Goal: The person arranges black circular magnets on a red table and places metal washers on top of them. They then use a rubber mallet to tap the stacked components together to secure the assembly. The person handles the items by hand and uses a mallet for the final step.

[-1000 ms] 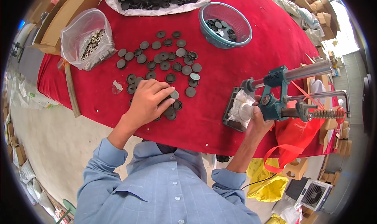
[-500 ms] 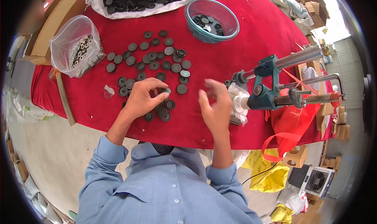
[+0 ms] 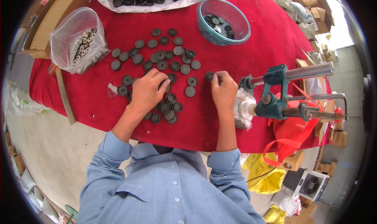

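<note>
My left hand (image 3: 148,89) is closed over the near part of a loose spread of round black caps (image 3: 160,55). Its thumb and fingers come together beside one cap (image 3: 171,78), and whatever lies between them is hidden. Further right, my right hand (image 3: 225,89) pinches the edge of a single black cap (image 3: 209,76), whose hollow ringed side shows. Some caps lie with smooth faces up, others with the ringed side up. Just right of this hand stands a green metal press (image 3: 273,91) with white wrapping (image 3: 244,108) at its end.
At the back sit a white sack (image 3: 165,6) of black caps and a clear teal bowl (image 3: 244,38) holding several. A plastic bag (image 3: 64,47) of small metal rings and a hammer (image 3: 64,96) lie left. A red bag (image 3: 292,131) hangs behind the press.
My right hand has gone from open and empty to pinching a black cap. A pale-topped cap has left the spread's right edge. My left hand's fingers have moved slightly away from me.
</note>
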`<state>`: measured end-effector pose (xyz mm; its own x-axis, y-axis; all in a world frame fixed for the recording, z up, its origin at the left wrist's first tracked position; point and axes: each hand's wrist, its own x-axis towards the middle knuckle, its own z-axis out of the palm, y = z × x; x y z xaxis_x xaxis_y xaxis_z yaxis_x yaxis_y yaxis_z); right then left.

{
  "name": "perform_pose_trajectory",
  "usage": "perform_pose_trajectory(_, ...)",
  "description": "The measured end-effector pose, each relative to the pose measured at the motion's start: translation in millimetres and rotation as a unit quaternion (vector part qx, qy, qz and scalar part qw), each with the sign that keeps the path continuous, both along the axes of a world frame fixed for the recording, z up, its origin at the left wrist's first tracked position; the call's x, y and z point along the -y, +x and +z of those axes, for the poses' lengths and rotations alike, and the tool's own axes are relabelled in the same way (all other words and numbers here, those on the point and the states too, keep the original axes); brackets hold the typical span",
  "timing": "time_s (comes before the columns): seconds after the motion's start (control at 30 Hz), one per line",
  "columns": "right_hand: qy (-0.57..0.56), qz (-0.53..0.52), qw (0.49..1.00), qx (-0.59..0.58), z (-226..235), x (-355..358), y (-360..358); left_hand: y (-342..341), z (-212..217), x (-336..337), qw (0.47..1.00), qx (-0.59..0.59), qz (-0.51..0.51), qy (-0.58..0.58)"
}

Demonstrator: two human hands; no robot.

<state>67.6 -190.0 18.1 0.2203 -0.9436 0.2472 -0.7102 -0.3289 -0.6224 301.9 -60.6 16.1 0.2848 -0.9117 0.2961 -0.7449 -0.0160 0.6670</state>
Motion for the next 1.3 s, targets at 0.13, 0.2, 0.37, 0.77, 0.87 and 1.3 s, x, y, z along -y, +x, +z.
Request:
perform_pose_trajectory(0.13,-0.042,-0.006,0.999,-0.003,12,-21,-17,-5,-1,6,0.998,-0.022,0.03,-0.04)
perform_pose_trajectory(0.2,-0.06,0.07,0.995,0.031,17,-43,-6,0,0,7,0.988,-0.131,0.043,-0.067)
perform_pose_trajectory(0.37,0.018,0.198,0.979,-0.039,17,-73,15,17,15,-2,0.915,-0.388,0.078,-0.081)
perform_pose_trajectory(0.77,0.026,0.069,0.997,0.022,11,-74,-16,86,-8,-77,0.958,-0.172,0.227,-0.039)
perform_pose_trajectory(0.87,-0.009,0.04,0.999,-0.012,18,-75,-16,80,-13,-75,0.978,0.019,0.206,-0.027)
perform_pose_trajectory(1.3,0.053,0.208,0.977,0.002,15,-92,49,86,2,-105,0.982,-0.011,0.166,-0.09)
